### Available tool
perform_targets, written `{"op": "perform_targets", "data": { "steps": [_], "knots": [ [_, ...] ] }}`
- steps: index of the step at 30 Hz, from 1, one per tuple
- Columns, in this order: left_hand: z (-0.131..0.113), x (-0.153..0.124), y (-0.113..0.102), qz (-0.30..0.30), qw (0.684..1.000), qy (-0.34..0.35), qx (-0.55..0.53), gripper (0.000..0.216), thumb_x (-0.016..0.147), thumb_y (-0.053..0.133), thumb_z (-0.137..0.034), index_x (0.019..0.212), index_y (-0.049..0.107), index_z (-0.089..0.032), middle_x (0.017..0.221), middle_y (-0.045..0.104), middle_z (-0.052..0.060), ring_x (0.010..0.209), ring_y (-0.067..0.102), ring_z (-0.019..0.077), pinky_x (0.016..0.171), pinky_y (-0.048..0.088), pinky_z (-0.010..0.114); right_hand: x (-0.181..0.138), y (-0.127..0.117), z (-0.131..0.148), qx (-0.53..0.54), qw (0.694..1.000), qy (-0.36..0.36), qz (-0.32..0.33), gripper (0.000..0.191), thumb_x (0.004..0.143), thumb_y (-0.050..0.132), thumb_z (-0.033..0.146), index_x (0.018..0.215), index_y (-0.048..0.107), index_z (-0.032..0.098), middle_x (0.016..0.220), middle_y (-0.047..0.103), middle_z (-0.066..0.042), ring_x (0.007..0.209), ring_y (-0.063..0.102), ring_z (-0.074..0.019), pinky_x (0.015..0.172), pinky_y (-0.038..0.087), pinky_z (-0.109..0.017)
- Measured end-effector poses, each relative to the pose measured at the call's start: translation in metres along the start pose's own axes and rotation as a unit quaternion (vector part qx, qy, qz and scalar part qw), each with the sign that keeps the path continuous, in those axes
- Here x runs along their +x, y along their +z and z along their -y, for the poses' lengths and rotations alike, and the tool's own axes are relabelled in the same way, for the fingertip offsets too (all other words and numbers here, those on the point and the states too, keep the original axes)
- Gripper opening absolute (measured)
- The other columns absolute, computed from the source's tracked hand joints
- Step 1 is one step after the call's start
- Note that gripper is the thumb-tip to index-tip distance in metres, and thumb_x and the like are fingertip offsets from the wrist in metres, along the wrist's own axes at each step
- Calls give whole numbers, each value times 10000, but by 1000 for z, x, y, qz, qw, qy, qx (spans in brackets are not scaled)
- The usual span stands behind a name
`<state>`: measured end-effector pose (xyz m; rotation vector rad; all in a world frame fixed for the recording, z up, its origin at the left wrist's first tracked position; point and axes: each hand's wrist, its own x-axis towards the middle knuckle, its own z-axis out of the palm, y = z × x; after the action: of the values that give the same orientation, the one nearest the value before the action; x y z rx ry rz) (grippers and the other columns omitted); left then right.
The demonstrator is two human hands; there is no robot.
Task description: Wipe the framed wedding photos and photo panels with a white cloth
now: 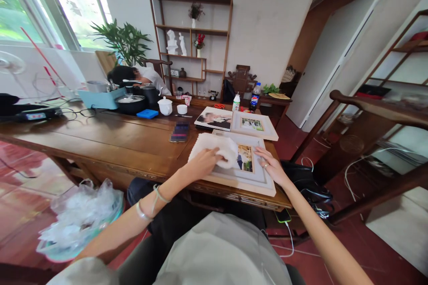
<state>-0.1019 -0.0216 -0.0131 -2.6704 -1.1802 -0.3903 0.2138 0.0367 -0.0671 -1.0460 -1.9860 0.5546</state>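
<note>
Picture frame (pixel 242 181), flat at near edge of surface (pixel 143 136), apparently for easy reach. Left hand (pixel 204 162): grip bunched on white cloth (pixel 201 143) over it; right hand (pixel 271 165): grip unclenched, resting on its border, presumably to steady it.

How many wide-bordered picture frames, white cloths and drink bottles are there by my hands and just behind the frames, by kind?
Wide-bordered frames: 2, the near frame and the far frame
White cloth: 1, under your left hand
Bottles: 2, the white bottle and the blue-labelled bottle
Total: 5
</note>
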Motion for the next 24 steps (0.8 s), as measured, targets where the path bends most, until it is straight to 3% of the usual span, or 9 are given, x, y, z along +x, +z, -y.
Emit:
{"op": "perform_targets", "data": {
  "steps": [4,6,9,12,14,17,19,21,24],
  "knots": [
    [-18,-26,-9,20,1000,-7,21,414,828,416,-14,1147,605,-198,1322,490,132,1008,614,220,893,478,360,0,0,-2,-10,1000,-13,1,438,746,505,175,1145,673,241,1323,584,-56,1337,393,-249,1144,236,-497],
    [-18,-21,-9,21,999,-23,43,428,805,439,-20,1154,603,-205,1432,385,128,992,622,227,859,489,367,0,0,-2,-15,1000,-17,8,453,747,505,168,1165,664,244,1312,593,-55,1342,384,-253,1144,231,-508],
    [-6,8,-7,10,994,-64,87,477,764,495,-43,1202,580,-209,1530,243,112,996,623,260,794,507,377,0,-1,-3,-11,999,-28,20,440,765,515,188,1174,659,264,1308,597,-44,1344,378,-268,1136,232,-539],
    [16,43,-5,-30,987,-121,102,386,804,506,-107,1164,615,-195,1456,398,96,975,630,254,804,506,374,0,-3,-4,1,999,-39,31,400,798,521,239,1170,662,281,1317,591,-37,1344,373,-283,1131,230,-565],
    [31,61,-3,-61,985,-120,111,277,843,504,-154,1068,667,-153,1327,533,114,1090,584,270,911,467,386,0,-3,-4,1,999,-41,33,393,812,520,261,1180,657,287,1320,587,-37,1350,363,-285,1135,218,-572],
    [43,74,4,-67,988,-28,135,190,813,584,-185,947,698,-114,1356,503,144,1335,370,290,1061,353,388,0,-3,-4,-5,999,-41,31,399,823,511,255,1198,644,288,1322,584,-42,1353,358,-280,1137,215,-572],
    [43,77,10,-40,988,30,147,187,762,648,-176,931,696,-112,1434,421,144,1366,321,300,1072,340,386,-1,-2,-5,-6,999,-43,31,402,826,506,242,1203,640,282,1324,582,-47,1352,360,-276,1138,220,-568],
    [40,79,13,1,989,32,147,202,759,651,-162,951,688,-109,1413,444,151,1257,469,302,1000,411,381,-1,-2,-5,-7,998,-47,31,405,826,502,226,1204,639,275,1328,578,-50,1354,358,-272,1141,219,-562],
    [40,79,11,34,990,-17,138,221,820,557,-122,1013,664,-105,1371,486,156,958,647,251,832,495,358,-2,-2,-6,-11,998,-48,34,420,819,493,196,1206,638,273,1334,574,-45,1357,352,-267,1143,217,-557]
  ]
}}
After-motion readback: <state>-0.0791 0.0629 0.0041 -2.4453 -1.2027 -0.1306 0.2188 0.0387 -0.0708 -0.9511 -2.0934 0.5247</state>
